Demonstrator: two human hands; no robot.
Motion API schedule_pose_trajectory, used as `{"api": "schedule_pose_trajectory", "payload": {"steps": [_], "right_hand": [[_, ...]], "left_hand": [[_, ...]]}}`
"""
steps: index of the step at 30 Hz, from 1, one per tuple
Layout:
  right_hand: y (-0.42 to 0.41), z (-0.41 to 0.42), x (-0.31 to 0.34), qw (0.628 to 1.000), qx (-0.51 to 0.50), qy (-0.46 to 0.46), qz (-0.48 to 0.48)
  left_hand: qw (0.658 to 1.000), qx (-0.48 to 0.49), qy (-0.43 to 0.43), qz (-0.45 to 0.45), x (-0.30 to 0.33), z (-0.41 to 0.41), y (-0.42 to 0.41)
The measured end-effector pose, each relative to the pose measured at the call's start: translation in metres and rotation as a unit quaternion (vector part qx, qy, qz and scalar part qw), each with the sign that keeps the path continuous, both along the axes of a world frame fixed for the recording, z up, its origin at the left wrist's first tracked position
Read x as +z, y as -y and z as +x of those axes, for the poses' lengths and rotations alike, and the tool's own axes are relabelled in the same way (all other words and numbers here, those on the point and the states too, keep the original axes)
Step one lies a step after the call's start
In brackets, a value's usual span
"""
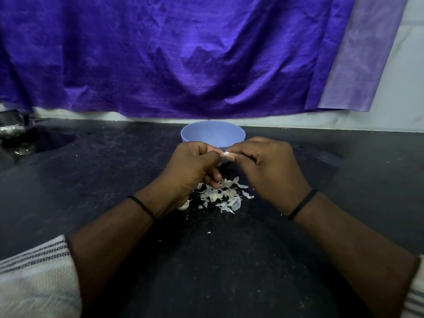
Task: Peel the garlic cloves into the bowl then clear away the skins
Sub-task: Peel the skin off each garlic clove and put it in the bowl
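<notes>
A small garlic clove [226,154] is pinched between the fingertips of my left hand [191,167] and my right hand [266,166], held just in front of a light blue bowl [213,131]. The bowl stands on the dark counter behind my hands; its inside is partly hidden by them. Below my hands lies a loose pile of white garlic skins [223,195]. One more pale clove or skin piece [184,205] lies beside my left wrist.
The black speckled counter [91,180] stretches left and right, with tiny skin flecks scattered on it. A purple cloth [183,53] hangs over the back wall. A shiny metal object [10,125] sits at the far left edge.
</notes>
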State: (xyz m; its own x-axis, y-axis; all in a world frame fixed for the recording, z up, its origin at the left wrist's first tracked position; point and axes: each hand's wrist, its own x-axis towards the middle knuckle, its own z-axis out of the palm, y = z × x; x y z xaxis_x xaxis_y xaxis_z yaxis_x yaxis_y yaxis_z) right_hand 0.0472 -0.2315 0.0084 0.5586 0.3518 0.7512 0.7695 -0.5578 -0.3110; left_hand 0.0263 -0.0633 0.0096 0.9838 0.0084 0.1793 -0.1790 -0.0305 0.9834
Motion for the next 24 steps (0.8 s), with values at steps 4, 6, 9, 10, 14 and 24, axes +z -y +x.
{"api": "schedule_pose_trajectory", "payload": {"steps": [4,6,9,10,14,24], "right_hand": [[-0.004,-0.002,-0.003,0.988,0.003,-0.124,0.09],[-0.005,-0.001,-0.003,0.968,0.015,-0.205,0.142],[-0.007,-0.001,-0.003,0.944,0.039,-0.27,0.185],[-0.008,-0.002,-0.002,0.938,0.045,-0.283,0.195],[-0.011,-0.006,0.0,0.904,0.068,-0.346,0.242],[-0.013,-0.007,0.0,0.9,0.042,-0.374,0.22]], "left_hand": [[1.0,0.006,0.005,-0.001,-0.001,-0.001,0.003],[1.0,0.005,0.004,-0.005,-0.002,-0.001,0.003],[1.0,0.006,0.005,-0.01,-0.002,0.0,0.002],[1.0,0.007,0.007,-0.011,-0.001,0.0,0.002],[1.0,0.013,0.012,-0.009,-0.001,-0.001,0.003],[1.0,0.012,0.016,0.003,-0.003,0.0,0.002]]}}
